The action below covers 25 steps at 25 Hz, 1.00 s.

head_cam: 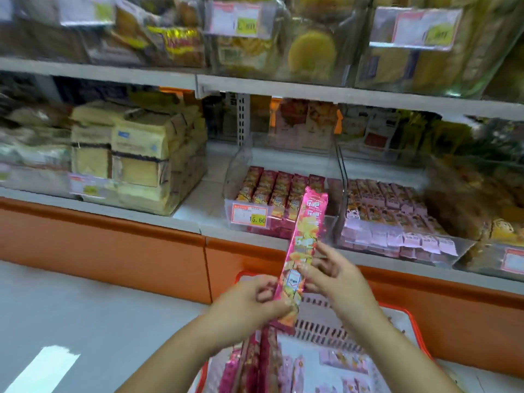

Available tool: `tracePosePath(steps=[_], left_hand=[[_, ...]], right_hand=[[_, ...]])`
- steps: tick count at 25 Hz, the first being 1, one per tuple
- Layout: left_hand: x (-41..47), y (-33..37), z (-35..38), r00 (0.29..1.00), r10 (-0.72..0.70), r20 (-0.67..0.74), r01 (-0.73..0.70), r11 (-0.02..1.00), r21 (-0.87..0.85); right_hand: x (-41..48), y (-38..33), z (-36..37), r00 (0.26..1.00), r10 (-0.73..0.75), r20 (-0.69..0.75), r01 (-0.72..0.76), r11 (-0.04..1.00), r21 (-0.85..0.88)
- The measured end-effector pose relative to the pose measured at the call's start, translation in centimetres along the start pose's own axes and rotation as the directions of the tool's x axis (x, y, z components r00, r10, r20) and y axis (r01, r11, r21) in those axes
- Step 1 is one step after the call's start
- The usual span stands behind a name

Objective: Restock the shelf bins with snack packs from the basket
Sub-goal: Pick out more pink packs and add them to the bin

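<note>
A long pink snack strip [304,242] of joined packs stands nearly upright in front of the lower shelf. My left hand [249,300] pinches its lower end. My right hand [331,276] touches its right side with fingers spread. Its top end reaches the front of a clear bin [243,165] holding rows of similar red-pink packs. Below my hands sits the red basket [408,319] with more pink strips [255,361] and pale pink packs [346,361] inside.
A second clear bin [465,245] to the right holds pale pink packs. Cake packs [136,154] are stacked on the shelf to the left. An orange panel [99,251] runs under the shelf. Upper shelf bins carry price tags.
</note>
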State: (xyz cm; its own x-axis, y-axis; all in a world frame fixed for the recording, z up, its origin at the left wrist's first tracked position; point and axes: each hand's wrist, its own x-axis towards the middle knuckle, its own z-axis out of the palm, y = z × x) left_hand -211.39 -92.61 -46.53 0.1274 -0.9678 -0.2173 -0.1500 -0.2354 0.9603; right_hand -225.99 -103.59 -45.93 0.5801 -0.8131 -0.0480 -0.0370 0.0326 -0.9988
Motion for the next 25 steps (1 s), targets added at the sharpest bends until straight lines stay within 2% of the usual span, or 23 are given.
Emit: tracePosePath(steps=[2,4,5,6,7,10,14,16,18,20,22,25], left_hand=[[1.4,2.6,-3.0,0.962,0.136,-0.236,-0.121,0.990,0.074],[2.8,4.3,-6.1,0.804,0.291,-0.519,-0.157,0.945,0.287],[3.5,4.7,-7.5,0.728,0.355,-0.587,-0.125,0.910,0.396],[4.4,4.7,-8.6,0.689,0.381,-0.617,-0.094,0.890,0.446],[5.4,4.4,-9.6,0.686,0.372,-0.625,-0.071,0.890,0.451],[7.8,3.5,-10.8,0.748,0.283,-0.600,-0.038,0.921,0.387],[9.7,2.4,-11.3,0.795,0.230,-0.561,-0.047,0.946,0.321],[10.2,1.7,-11.6,0.807,0.231,-0.543,-0.075,0.953,0.295],[10.4,1.3,-11.7,0.816,0.232,-0.529,-0.079,0.952,0.296],[10.0,1.3,-11.5,0.818,0.240,-0.522,-0.089,0.951,0.297],[9.0,1.5,-11.0,0.815,0.248,-0.524,-0.084,0.945,0.317],[6.4,0.7,-10.0,0.748,0.284,-0.600,-0.019,0.913,0.408]], right_hand=[[3.7,-3.6,0.4,0.996,-0.076,-0.050,0.075,0.997,-0.018],[7.6,-6.9,0.8,0.987,-0.132,-0.095,0.127,0.990,-0.055],[9.6,-8.2,1.0,0.983,-0.145,-0.113,0.137,0.988,-0.070],[11.6,-9.1,1.3,0.981,-0.142,-0.135,0.133,0.988,-0.074],[13.8,-9.5,1.6,0.979,-0.127,-0.162,0.115,0.990,-0.082],[19.5,-8.9,2.7,0.978,-0.051,-0.200,0.025,0.992,-0.127],[23.5,-5.8,6.0,0.983,0.129,-0.133,-0.151,0.975,-0.165],[24.5,-4.2,7.7,0.975,0.162,-0.152,-0.187,0.967,-0.175],[25.4,-3.0,8.8,0.977,0.109,-0.184,-0.165,0.932,-0.323],[25.1,-3.5,9.1,0.982,0.069,-0.176,-0.150,0.853,-0.500],[24.1,-4.3,8.5,0.988,0.055,-0.145,-0.121,0.857,-0.500],[19.2,-5.6,6.7,0.957,-0.182,-0.227,0.079,0.915,-0.396]])
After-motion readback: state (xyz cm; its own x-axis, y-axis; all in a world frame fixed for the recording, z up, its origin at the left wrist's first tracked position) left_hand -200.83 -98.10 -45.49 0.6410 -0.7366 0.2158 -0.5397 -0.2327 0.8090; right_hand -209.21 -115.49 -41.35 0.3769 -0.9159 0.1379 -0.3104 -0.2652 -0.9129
